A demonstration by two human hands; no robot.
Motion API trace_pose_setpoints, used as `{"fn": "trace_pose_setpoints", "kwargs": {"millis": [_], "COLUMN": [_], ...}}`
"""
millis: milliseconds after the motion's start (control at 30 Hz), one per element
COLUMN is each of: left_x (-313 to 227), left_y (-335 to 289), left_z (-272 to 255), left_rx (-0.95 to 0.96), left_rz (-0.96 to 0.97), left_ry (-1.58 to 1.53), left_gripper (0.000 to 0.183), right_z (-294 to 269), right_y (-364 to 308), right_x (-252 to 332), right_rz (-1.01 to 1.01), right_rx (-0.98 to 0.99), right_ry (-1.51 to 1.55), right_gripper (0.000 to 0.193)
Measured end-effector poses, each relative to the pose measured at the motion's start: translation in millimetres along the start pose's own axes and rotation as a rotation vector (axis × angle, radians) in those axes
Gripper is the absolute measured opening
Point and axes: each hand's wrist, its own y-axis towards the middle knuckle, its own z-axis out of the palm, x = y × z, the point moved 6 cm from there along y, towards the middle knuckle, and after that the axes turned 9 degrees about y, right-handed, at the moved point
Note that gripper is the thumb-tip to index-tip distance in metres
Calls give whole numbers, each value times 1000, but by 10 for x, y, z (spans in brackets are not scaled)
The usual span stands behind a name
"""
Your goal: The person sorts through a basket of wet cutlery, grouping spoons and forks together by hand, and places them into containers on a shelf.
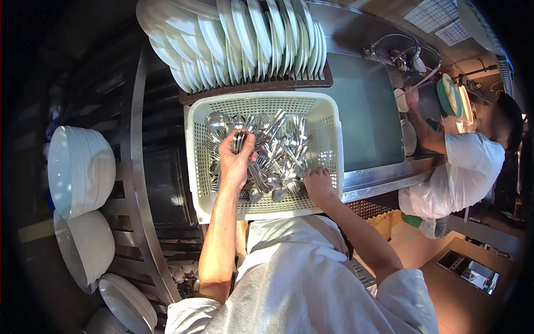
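A cream perforated plastic basket [194,145] stands right in front of me, with a loose heap of metal spoons and forks [278,150] inside. Over the heap's left part, my left hand [235,161] is closed around a bundle of cutlery [239,142], its ends standing up between thumb and fingers. Whether these are spoons or forks is hidden. My right hand [320,186] reaches down at the basket's right side, fingers curled against the edge of the heap. What those fingers pinch, if anything, I cannot make out.
Behind the basket, white plates [245,42] stand upright in a brown rack [267,85]. To the right lies a water-filled sink [367,111] with a metal rim. A person [453,172] in white works beyond it, near a hose tap [400,55]. Stacked white bowls [83,172] sit on the left shelf.
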Motion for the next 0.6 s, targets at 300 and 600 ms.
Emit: {"fn": "trace_pose_setpoints", "kwargs": {"millis": [300, 600], "left_x": [-72, -235], "left_y": [-170, -77], "left_z": [408, 519], "left_rx": [337, 156], "left_rz": [47, 139], "left_ry": [108, 54], "left_gripper": [24, 17], "right_z": [-1411, -1959], "right_y": [71, 470], "right_x": [-248, -55], "right_rz": [-11, -115], "right_rx": [-133, -335], "right_ry": [386, 1204], "right_gripper": [33, 28]}}
